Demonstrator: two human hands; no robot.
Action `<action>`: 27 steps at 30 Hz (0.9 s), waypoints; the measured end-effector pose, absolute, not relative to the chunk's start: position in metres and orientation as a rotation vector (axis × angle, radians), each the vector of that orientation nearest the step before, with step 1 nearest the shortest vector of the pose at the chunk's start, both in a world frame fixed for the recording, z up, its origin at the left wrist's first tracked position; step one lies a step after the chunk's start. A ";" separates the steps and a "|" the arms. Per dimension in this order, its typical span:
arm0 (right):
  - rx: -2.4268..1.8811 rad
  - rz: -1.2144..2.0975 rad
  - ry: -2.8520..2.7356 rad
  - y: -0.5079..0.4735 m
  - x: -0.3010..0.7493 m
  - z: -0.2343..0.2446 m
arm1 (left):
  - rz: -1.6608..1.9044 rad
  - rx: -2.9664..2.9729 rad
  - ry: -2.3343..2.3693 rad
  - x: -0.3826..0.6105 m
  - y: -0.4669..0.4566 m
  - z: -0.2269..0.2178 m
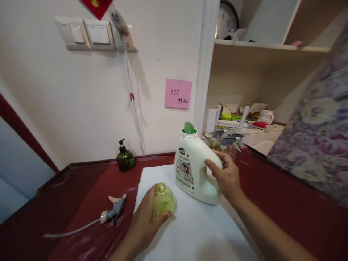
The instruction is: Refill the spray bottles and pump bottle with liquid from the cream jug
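Steadying stage: my left fingers (164, 216) grip the yellow bottle (164, 201), right fingers (212, 166) the jug (199, 163), next probably wants steadiness.

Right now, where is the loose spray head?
The loose spray head lies at lower left in the head view, on the red table, left of the left hand and nearer the camera than the pump bottle.

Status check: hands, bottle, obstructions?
Left hand gripping yellow-green bottle, mouth uncapped. Right hand gripping pale jug by handle. Spray head lying left, not between them.
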State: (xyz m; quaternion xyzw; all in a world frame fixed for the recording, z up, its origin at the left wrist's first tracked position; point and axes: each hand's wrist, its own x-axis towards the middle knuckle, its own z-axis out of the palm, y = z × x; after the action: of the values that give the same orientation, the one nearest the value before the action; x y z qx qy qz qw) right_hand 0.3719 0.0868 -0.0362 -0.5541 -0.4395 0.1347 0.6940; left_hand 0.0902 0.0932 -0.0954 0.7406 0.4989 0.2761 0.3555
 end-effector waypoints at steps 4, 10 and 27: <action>-1.223 0.314 -0.989 0.091 0.371 -0.047 | 0.701 1.917 1.286 0.089 0.097 -0.098; -1.265 0.197 -1.098 0.081 0.378 -0.048 | 0.699 1.914 1.315 0.088 0.098 -0.102; -1.282 0.608 -1.660 0.059 0.251 -0.093 | 0.904 1.878 1.022 0.092 0.095 -0.093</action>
State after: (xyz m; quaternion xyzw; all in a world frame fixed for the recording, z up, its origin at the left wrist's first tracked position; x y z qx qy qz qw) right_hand 0.2508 0.0587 -0.0929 -0.5209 -0.6748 0.2471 0.4607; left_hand 0.0918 0.0951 -0.0929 0.7418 0.4037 0.3572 0.3989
